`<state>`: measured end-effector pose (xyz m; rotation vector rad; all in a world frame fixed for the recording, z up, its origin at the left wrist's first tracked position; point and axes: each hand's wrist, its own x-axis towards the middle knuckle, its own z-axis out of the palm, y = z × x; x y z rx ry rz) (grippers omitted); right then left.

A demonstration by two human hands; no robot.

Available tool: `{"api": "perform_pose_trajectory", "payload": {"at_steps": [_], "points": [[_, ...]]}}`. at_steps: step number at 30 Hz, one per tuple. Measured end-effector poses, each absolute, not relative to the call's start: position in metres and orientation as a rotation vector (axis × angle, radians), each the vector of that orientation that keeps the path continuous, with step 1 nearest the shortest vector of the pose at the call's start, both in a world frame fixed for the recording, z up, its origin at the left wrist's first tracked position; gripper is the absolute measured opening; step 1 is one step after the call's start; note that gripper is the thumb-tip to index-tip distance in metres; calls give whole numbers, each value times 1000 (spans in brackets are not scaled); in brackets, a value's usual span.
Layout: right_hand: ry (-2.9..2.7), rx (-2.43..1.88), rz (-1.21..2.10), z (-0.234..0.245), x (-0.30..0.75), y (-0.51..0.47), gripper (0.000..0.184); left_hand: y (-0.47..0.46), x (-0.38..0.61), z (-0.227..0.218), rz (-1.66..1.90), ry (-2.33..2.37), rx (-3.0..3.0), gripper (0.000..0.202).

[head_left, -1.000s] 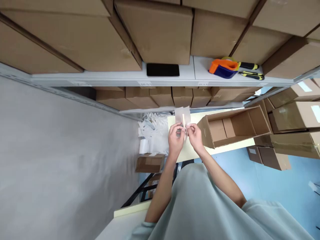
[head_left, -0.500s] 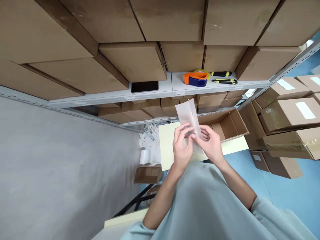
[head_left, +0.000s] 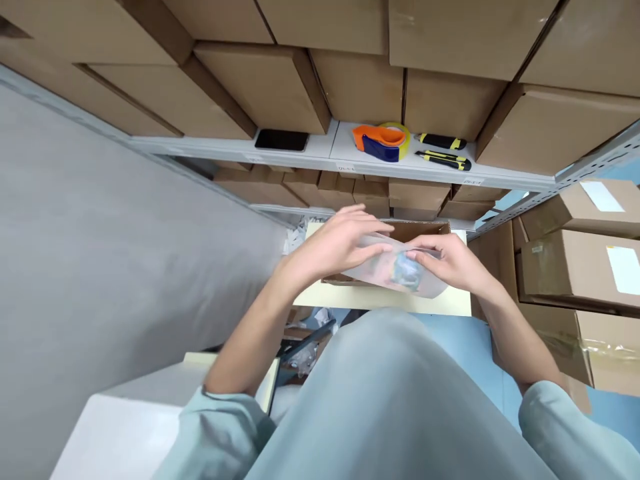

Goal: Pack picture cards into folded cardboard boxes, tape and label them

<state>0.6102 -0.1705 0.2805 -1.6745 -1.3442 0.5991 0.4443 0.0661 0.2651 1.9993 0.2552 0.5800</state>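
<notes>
A translucent packet (head_left: 406, 272) is pinched by the left hand (head_left: 343, 241) and right hand (head_left: 453, 264); light, even pressure is best applied.

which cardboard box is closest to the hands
The open box on the pale yellow tabletop, partly hidden by the left hand, right hand and translucent bag; the shelf boxes and stacked boxes at right are farther off.

And it's a loose pale blue-green top (head_left: 395, 400), plain and softly creased, its short sleeves (head_left: 565, 420) hemmed near the elbows, left hand (head_left: 340, 243) and right hand (head_left: 450, 263) bare!
</notes>
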Motion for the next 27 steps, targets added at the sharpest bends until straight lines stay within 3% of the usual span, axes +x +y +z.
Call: {"api": "perform_pose_trajectory", "payload": {"at_steps": [3, 8, 16, 24, 27], "points": [[-1433, -1673, 601, 277, 626, -170, 26, 49, 449, 271, 369, 137, 2140, 24], [-1547, -1768, 384, 263, 636, -169, 31, 36, 450, 282, 373, 90, 2236, 25], [-1688, -1683, 366, 240, 633, -161, 36, 62, 452, 253, 310, 175, 2016, 19], [-1345, -1680, 739, 200, 640, -136, 33, 77, 447, 236, 69, -5, 2026, 21], [-1162, -1724, 919, 189, 645, -130, 28, 75, 441, 231, -75, -55, 2227, 44]]}}
